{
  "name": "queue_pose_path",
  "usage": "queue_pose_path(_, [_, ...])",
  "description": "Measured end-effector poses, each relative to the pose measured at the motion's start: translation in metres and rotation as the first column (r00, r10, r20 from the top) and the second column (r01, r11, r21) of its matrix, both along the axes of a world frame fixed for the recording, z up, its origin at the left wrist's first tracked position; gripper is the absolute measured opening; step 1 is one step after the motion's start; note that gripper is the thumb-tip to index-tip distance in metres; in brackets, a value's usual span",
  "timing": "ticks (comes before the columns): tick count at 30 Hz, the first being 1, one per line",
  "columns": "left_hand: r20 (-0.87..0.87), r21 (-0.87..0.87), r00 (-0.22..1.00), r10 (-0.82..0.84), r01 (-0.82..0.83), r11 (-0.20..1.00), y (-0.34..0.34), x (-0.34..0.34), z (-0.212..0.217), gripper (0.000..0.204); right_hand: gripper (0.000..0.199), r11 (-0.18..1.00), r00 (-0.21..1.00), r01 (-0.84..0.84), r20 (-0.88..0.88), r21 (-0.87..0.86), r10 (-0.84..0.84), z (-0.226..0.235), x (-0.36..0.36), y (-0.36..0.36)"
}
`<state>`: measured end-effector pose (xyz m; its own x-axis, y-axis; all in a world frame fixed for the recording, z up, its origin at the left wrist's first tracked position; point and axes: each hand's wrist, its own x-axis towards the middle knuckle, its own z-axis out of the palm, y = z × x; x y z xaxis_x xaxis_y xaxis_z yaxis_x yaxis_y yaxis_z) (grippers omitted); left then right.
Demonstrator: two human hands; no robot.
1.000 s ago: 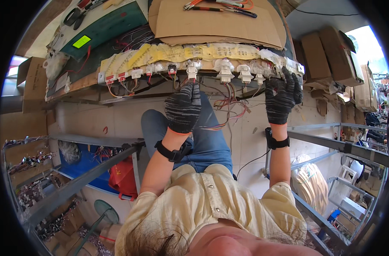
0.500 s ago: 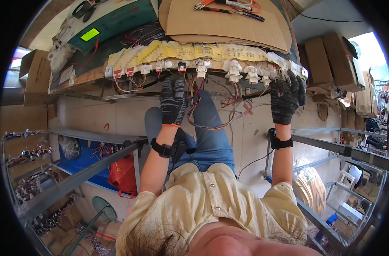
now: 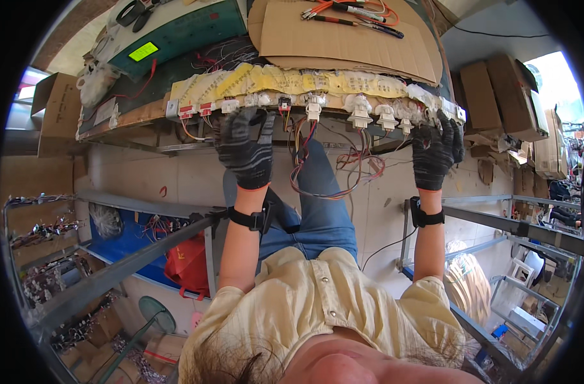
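A long wooden strip runs along the bench edge, padded with yellow tape point(image 3: 285, 81) and carrying a row of connector sockets. My left hand point(image 3: 245, 153), in a dark grey knit glove, is at the left part of the row, just under a white connector point(image 3: 230, 105). Its fingers are bent, with the thumb apart from them. At the strip's right end is my right hand point(image 3: 434, 157), gloved alike. Its fingers are closed against the end sockets and cover whatever is between them. Between my hands hang bundled wires point(image 3: 324, 191) from a white plug point(image 3: 313, 110) and a larger white connector point(image 3: 359, 116).
A green tester box point(image 3: 183, 45) with a lit display stands at the back left. Cardboard point(image 3: 349, 48) with pens and orange cables lies behind the strip. Metal frames point(image 3: 138, 259) flank me on both sides, and cartons point(image 3: 506, 93) are stacked at right.
My left hand has moved left along the row, from beside the black connector to the white one, and its fingers have bent. My right hand stays at the right end. The view has shifted slightly.
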<state>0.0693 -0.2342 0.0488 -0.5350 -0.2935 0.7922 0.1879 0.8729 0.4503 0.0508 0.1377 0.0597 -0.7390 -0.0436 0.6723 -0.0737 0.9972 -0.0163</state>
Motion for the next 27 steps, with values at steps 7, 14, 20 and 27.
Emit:
queue_pose_path(7, [0.119,-0.367,0.986,0.116,-0.065,0.928,-0.011,-0.014,0.0,0.016,0.026,1.0,1.0,-0.018,-0.005,0.007,0.019,0.005,0.001,-0.01])
queue_pose_path(14, [0.293,-0.423,0.956,0.031,0.101,0.901,-0.021,-0.019,0.01,0.026,0.026,0.999,0.999,-0.017,-0.04,0.034,0.018,0.003,0.0,-0.006])
queue_pose_path(20, [0.429,-0.449,0.902,0.056,0.159,0.879,-0.008,-0.023,0.02,0.033,0.028,0.998,1.0,0.017,-0.022,0.057,-0.016,0.0,0.0,-0.005])
queue_pose_path(27, [0.324,-0.354,0.945,-0.039,0.159,0.922,-0.012,-0.024,0.011,0.034,0.032,0.994,1.0,0.008,-0.023,0.104,-0.006,0.0,-0.002,-0.005])
